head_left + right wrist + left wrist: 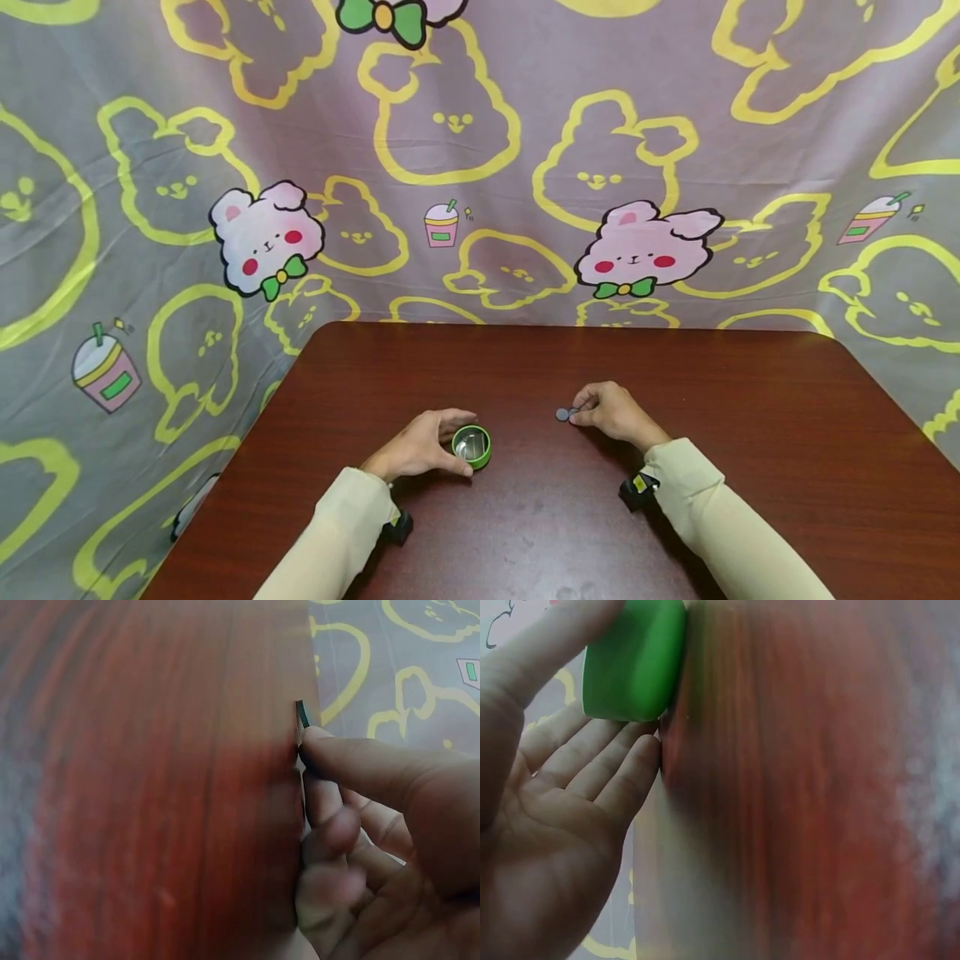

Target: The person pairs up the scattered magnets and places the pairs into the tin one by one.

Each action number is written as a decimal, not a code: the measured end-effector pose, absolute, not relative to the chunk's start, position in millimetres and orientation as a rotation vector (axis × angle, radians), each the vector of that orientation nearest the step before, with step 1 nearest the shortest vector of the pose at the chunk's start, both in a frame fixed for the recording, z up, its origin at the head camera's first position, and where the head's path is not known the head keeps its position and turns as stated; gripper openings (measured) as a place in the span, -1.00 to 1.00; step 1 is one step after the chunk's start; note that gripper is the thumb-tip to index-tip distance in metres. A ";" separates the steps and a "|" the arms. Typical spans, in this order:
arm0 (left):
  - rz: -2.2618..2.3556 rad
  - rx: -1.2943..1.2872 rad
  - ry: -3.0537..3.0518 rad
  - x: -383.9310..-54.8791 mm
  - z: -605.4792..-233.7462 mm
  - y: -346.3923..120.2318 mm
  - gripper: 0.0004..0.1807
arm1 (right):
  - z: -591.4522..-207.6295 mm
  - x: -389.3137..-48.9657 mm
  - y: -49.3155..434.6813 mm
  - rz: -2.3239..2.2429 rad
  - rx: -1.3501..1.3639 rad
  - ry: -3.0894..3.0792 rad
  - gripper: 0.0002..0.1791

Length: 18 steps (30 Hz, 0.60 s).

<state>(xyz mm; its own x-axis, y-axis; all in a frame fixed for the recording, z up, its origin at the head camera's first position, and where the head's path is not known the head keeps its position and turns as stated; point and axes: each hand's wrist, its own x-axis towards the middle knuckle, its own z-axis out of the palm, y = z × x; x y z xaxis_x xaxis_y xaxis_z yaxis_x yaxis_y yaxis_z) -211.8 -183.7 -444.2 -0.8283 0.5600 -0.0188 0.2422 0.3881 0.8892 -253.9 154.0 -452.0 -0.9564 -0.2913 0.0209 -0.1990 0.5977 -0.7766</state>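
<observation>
A round green-rimmed container [482, 461] with an open top and a shiny inside stands on the table. My left hand [420, 446] holds it from the left side, thumb at the near side and fingers at the far side. In the left wrist view the smooth green wall of the container [634, 664] shows between thumb and fingers. To the right, my right hand [611, 414] pinches a small flat grey piece [574, 410] at the tabletop, mostly hidden by the fingertips. Just left of those fingertips lies a small grey disc [562, 414]. The right wrist view shows a thin dark disc edge [302, 712] beyond the fingertip.
Both hands work over a dark red-brown wooden table [525, 533] with rounded far corners. A patterned curtain [480, 167] hangs behind it and along the left and right. Each wrist carries a small black camera [637, 492].
</observation>
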 end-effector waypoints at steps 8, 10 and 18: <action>1.422 0.695 2.343 -211.0 -444.9 -182.9 -0.15 | -451.0 -254.2 154.1 -1.623 -0.190 2.340 -0.85; 1.416 0.688 2.354 -210.6 -445.2 -183.0 -0.16 | -450.3 -254.2 154.5 -1.706 -0.160 2.236 -0.82; 1.427 0.673 2.364 -209.4 -447.4 -183.5 -0.19 | -450.5 -253.1 156.7 -1.864 -0.145 2.036 -0.78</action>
<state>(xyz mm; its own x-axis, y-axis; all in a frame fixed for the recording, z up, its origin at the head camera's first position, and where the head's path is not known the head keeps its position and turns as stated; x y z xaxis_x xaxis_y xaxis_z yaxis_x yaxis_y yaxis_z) -209.4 -183.5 -447.4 -0.8458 0.5334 -0.0127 0.2372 0.3972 0.8865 -253.1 156.7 -450.5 -0.9241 -0.3235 -0.2033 0.1739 0.1174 -0.9777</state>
